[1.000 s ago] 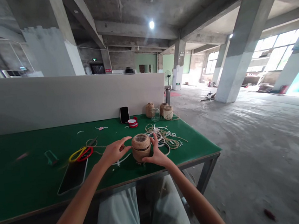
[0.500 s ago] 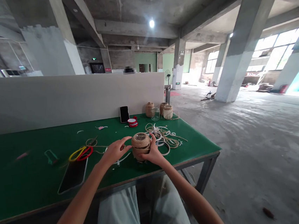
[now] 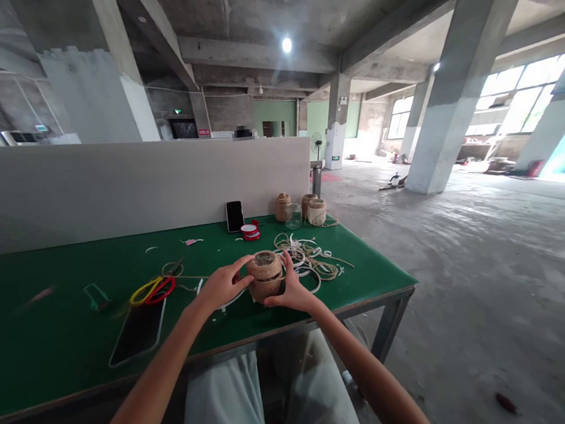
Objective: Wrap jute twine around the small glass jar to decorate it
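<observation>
Clasping a twine-wrapped jar [image 3: 265, 277], left hand [image 3: 222, 285], right hand [image 3: 291, 291]

Four twine spools [image 3: 265, 276], one glass jar [image 3: 293, 216], one phone [image 3: 234, 216]

The single head-worn view looks forward and down from close behind the near edge of the green-topped bench [image 3: 65, 346], taking in the concrete floor [image 3: 495, 298] at right and the ceiling [image 3: 243, 9] above.
</observation>
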`<action>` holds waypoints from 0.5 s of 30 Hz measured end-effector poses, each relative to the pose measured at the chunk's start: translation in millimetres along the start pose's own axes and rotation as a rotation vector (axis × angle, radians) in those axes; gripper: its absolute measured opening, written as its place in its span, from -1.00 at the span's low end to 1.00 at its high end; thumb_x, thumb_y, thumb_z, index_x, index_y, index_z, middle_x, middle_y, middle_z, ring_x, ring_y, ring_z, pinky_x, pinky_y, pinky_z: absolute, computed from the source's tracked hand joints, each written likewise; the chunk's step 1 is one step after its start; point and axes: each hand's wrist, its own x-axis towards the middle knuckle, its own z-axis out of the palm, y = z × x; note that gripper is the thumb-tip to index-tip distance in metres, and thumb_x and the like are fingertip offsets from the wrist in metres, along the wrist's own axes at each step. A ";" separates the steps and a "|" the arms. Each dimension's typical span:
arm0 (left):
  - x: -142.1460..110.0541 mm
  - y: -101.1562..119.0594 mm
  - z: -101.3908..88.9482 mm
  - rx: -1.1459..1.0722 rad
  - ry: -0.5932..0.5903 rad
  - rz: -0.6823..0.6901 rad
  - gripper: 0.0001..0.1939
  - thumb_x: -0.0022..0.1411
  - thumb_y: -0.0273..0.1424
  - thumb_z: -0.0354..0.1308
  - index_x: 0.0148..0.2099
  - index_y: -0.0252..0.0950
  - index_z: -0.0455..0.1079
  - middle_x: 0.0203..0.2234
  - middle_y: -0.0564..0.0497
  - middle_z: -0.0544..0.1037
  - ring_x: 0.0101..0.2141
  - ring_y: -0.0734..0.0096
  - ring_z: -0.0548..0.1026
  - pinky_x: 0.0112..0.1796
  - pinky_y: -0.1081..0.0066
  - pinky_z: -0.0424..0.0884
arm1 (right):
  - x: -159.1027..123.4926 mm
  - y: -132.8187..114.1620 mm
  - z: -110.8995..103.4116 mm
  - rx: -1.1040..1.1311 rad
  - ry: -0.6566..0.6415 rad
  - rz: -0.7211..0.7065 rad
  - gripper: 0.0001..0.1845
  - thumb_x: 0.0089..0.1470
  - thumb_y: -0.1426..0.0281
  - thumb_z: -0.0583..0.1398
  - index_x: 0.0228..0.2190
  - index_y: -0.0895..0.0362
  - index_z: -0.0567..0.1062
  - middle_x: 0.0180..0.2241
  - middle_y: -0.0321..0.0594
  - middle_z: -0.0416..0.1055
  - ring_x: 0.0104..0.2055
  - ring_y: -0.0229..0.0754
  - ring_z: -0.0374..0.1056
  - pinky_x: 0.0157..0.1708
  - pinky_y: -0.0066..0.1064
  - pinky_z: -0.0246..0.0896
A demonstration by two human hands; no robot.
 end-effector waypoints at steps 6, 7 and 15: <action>0.0 9.2 0.8 0.038 0.024 -0.022 -0.42 0.22 -0.05 -0.04 0.21 -0.19 0.15 -0.53 0.07 0.39 -0.50 0.37 0.39 -0.44 0.46 0.21 | -15.4 -0.8 13.0 0.158 0.220 0.010 0.41 -0.31 0.15 0.40 0.22 0.04 -0.49 0.24 0.06 -0.12 0.29 0.08 -0.11 0.22 -0.02 -0.16; 0.3 11.2 0.9 0.042 0.025 -0.022 -0.42 0.21 -0.04 -0.04 0.19 -0.19 0.15 -0.53 0.07 0.38 -0.50 0.37 0.39 -0.45 0.46 0.20 | -16.2 -0.1 12.0 0.187 0.265 0.016 0.37 -0.28 0.16 0.39 0.22 0.04 -0.48 0.23 0.05 -0.12 0.28 0.07 -0.07 0.21 -0.03 -0.13; 0.7 27.4 12.6 -0.020 0.061 -0.069 -0.46 0.18 -0.02 -0.01 0.11 -0.20 0.12 -0.53 0.10 0.33 -0.51 0.36 0.38 -0.49 0.48 0.18 | -27.2 1.9 13.0 0.082 0.288 0.000 0.31 -0.26 0.21 0.38 0.24 0.06 -0.39 0.25 0.05 -0.18 0.30 0.09 -0.12 0.23 -0.05 -0.15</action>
